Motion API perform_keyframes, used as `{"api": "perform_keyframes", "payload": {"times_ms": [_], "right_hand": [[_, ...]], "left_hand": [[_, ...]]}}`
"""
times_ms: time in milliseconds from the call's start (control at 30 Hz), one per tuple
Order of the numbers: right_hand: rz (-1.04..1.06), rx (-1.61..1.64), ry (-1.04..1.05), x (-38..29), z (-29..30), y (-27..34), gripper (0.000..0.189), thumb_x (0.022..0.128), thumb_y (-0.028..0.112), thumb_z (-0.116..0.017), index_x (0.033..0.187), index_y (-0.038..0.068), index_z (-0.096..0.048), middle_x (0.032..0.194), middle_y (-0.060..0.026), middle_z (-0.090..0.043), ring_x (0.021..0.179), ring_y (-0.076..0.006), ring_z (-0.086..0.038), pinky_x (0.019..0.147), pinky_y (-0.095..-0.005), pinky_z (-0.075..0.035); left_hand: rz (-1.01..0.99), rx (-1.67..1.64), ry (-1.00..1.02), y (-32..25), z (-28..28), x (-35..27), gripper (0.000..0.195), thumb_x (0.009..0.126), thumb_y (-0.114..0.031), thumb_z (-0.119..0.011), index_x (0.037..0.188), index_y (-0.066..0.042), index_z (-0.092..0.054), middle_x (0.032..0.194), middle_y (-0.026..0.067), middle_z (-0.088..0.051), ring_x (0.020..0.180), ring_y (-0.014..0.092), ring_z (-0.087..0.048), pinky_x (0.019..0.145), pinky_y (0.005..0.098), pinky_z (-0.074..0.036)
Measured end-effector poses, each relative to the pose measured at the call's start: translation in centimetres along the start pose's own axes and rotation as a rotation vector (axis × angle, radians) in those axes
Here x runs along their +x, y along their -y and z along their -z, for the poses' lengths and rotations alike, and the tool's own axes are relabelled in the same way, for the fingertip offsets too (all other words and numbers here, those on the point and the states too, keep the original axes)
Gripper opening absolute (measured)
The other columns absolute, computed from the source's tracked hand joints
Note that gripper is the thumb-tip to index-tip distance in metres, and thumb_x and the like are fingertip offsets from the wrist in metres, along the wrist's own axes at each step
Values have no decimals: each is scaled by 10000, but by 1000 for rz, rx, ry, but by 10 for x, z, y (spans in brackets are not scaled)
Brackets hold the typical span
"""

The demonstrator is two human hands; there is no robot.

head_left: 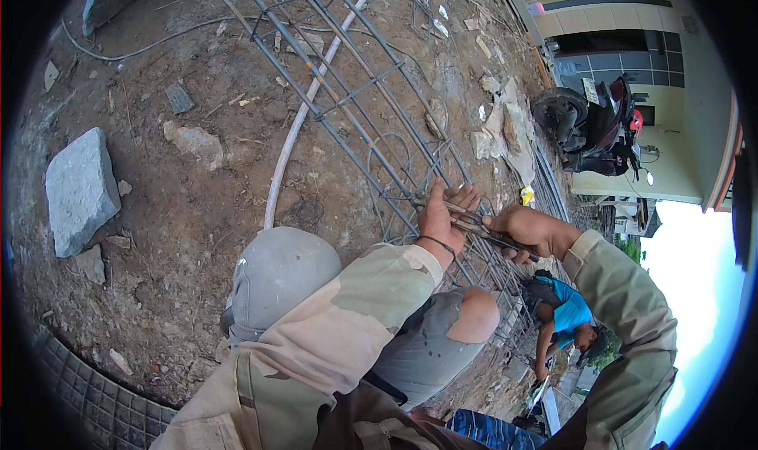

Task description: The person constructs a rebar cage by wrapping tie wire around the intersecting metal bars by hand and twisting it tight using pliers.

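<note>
A long cage of steel rebar with square stirrups (349,95) runs from the top of the view down to my knees. My left hand (447,216) is at the cage, palm partly up, with fingers curled beside the bars; whether it grips a bar or the tool is unclear. My right hand (524,231) is closed around the handles of a pair of metal pincers (474,225), which reach across toward my left palm. A small metal head, seemingly the tool's jaws, shows by the left fingers. Thin loops of wire (388,148) hang about the bars there.
A pale hose (290,142) curves under the cage. A large stone block (83,192) and smaller rocks lie left on the dirt. Wire mesh (106,397) is at lower left. A co-worker in a blue shirt (571,311) bends at right; a parked motorcycle (604,124) stands by the house.
</note>
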State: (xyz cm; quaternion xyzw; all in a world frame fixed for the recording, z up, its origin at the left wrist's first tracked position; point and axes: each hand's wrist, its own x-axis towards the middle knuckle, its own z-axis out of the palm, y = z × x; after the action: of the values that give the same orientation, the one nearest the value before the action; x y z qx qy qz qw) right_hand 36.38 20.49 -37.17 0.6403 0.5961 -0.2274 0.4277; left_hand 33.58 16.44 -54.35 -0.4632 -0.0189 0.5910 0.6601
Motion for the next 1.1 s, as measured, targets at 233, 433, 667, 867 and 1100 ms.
{"api": "perform_keyframes", "payload": {"times_ms": [233,433,667,867,1100], "right_hand": [[466,-790,-486,-28,-20,-19,337,937,279,-594,875,-53,-601,783,-215,-666,773,-333,-692,682,-458,-543],[651,-928,-534,-16,-10,-25,378,945,357,-604,760,29,-630,612,-110,-607,510,-235,-617,423,-378,-448],[365,-314,120,-7,27,-17,390,909,370,-670,757,13,-625,641,-146,-624,514,-258,-615,522,-397,-493],[721,-1196,-735,-29,-10,-20,391,980,244,-515,822,-94,-628,783,-216,-680,613,-274,-683,544,-411,-535],[347,530,-22,2,-21,-38,369,1018,271,-563,802,-19,-633,568,-73,-587,419,-174,-546,398,-321,-432]], "left_hand": [[-10,-76,-72,6,-1,21,203,1030,-147,-416,848,-59,-413,743,108,-488,835,303,-665,983,568,-549],[10,39,-17,3,8,19,299,1051,-256,-412,824,-63,-438,769,130,-599,902,329,-694,964,513,-562],[-9,178,64,-2,16,30,290,1041,-288,-450,866,-57,-457,850,144,-639,930,310,-688,895,472,-582],[-2,73,118,-7,11,44,401,1060,-398,-432,989,-15,-528,1016,178,-673,1011,320,-663,955,490,-542],[180,655,573,-23,-16,1,439,1072,-379,-427,1260,0,-545,1194,153,-650,1097,302,-632,973,429,-519]]}}
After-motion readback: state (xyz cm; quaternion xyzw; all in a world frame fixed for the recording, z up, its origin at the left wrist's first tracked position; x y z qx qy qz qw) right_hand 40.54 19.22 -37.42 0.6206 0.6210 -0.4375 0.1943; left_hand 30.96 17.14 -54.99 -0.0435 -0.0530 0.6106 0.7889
